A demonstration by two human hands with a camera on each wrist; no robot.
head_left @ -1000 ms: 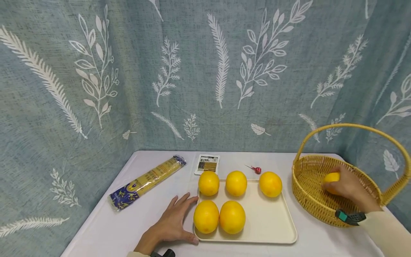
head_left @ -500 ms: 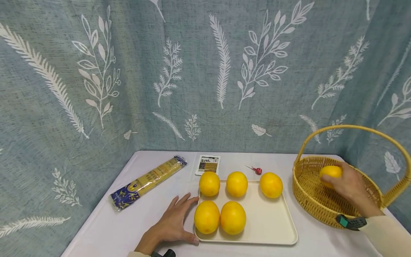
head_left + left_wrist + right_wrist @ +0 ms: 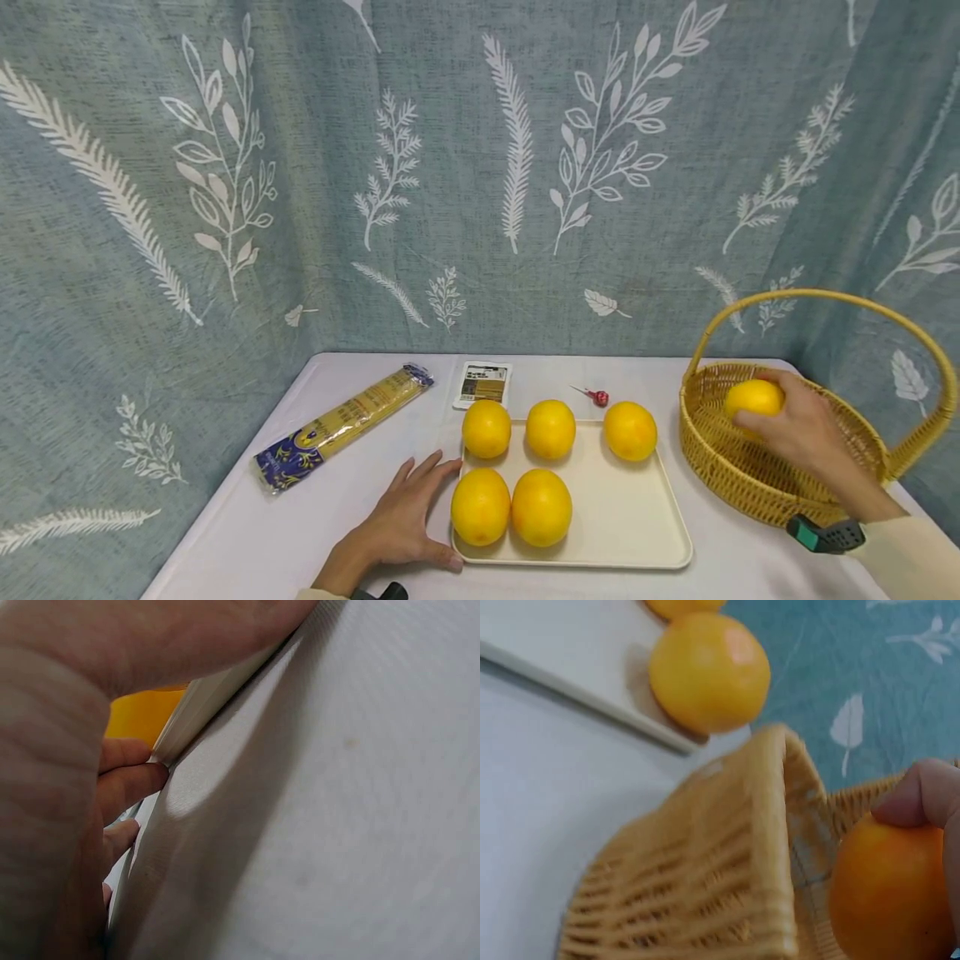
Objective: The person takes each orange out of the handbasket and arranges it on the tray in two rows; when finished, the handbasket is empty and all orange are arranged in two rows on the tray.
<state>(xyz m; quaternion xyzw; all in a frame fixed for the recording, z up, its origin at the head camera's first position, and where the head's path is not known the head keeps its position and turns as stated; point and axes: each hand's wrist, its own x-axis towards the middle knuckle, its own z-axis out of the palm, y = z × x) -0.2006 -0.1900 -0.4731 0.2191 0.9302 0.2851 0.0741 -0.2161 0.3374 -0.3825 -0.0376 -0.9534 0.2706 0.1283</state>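
In the head view my right hand [image 3: 802, 421] grips an orange [image 3: 753, 404] over the wicker basket [image 3: 750, 492]. The right wrist view has that orange [image 3: 892, 892] close up, the thumb [image 3: 915, 799] pressed on its skin, beside the basket's rim. My left hand [image 3: 405, 517], fingers spread, rests along the left edge of a cream tray [image 3: 622, 525], its thumb at the near corner. Several oranges sit on the tray: a back row with one orange [image 3: 631, 431] at the right corner, and a front pair with one orange [image 3: 542, 507] beside the other.
A blue and yellow pack of dry noodles [image 3: 345, 425] lies at the left of the white table [image 3: 247, 542]. Behind the tray are a small flat packet [image 3: 483, 383] and a red lollipop [image 3: 597, 397]. The basket's tall handle [image 3: 817, 293] arches over it.
My right hand has lifted the orange a little from inside the basket and shifted it left, toward the tray. The left hand keeps its place at the tray's edge.
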